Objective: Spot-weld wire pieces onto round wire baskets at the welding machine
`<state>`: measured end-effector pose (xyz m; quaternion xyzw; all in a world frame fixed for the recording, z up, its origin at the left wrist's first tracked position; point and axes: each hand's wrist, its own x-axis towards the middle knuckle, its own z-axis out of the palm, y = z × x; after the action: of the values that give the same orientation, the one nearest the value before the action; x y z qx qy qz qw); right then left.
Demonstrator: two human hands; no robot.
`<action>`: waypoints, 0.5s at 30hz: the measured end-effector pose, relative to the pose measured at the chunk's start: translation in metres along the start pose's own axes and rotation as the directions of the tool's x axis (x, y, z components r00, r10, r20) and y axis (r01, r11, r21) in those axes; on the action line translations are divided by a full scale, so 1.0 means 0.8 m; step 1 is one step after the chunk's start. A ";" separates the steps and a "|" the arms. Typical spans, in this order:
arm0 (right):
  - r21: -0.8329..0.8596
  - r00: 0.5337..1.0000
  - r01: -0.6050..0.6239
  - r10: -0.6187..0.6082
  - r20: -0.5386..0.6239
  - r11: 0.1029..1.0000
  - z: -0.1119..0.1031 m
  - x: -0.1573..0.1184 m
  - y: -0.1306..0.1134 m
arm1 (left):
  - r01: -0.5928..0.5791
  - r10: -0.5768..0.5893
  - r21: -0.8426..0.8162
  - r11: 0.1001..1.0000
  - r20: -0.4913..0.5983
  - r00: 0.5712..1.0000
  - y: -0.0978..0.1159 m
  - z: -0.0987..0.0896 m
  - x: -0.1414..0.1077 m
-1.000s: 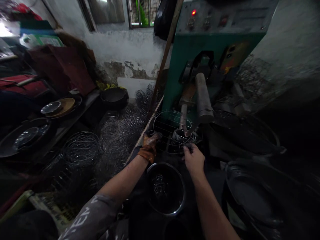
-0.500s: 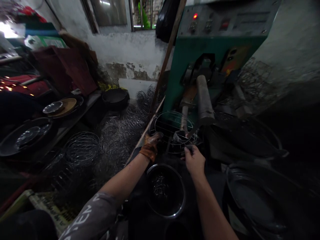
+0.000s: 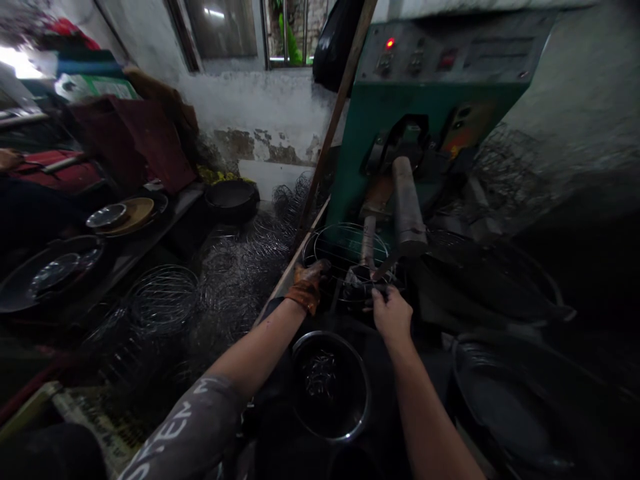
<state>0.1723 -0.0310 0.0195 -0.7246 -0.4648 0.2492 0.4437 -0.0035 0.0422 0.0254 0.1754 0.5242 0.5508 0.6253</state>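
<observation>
A round wire rack (image 3: 345, 230) lies beneath the rod-shaped electrodes (image 3: 409, 207) of a green machine (image 3: 383, 100). My left hand (image 3: 309, 283), in a worn brown-orange glove, is closed on the rack's left rim. Bare, my right hand (image 3: 391, 310) pinches at the rack's near right edge, close to the lower electrode; whether a small piece sits between those fingertips is too dark to tell. Below and between my forearms stands a round metal bowl (image 3: 330, 433) with small shiny wire pieces (image 3: 320, 375) in it.
Wire racks (image 3: 165, 297) are heaped on the left. Beyond them, pans (image 3: 53, 273) rest on a bench, with another person's hand (image 3: 10, 159) at the far left. Dark basins (image 3: 510, 393) stand at the right. A wooden post (image 3: 335, 120) leans beside the machine.
My left hand and the rack have shifted slightly right. My right hand has moved a little up and right. Sparks at the far left are gone, and another person's hand shows there.
</observation>
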 end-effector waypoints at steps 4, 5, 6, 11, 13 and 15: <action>-0.046 1.000 0.020 -0.021 -0.012 0.999 -0.002 0.005 -0.004 | 0.013 -0.009 0.047 0.999 -0.077 0.997 0.005 0.009 -0.003; -0.053 1.000 0.023 -0.024 -0.010 0.998 -0.002 0.005 -0.004 | 0.010 -0.004 0.071 0.997 -0.083 0.997 0.007 0.009 -0.004; -0.060 0.999 0.030 -0.031 -0.011 0.998 -0.003 0.005 -0.004 | -0.005 0.012 0.088 0.996 -0.078 0.997 0.008 0.008 -0.006; -0.092 0.999 0.046 -0.047 -0.012 0.995 0.000 0.006 -0.004 | -0.072 0.086 0.152 0.986 -0.085 0.993 0.013 0.001 -0.019; -0.133 1.000 0.024 -0.025 -0.006 0.991 -0.002 0.008 -0.008 | -0.068 0.086 0.204 0.977 -0.084 0.993 0.015 -0.002 -0.024; -0.225 0.999 0.040 -0.045 -0.015 0.974 -0.006 0.006 -0.014 | -0.079 0.087 0.192 0.978 -0.033 0.996 0.015 -0.005 -0.025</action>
<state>0.1734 -0.0267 0.0321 -0.7624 -0.5009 0.1782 0.3689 -0.0095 0.0273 0.0426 0.2447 0.5795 0.5271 0.5714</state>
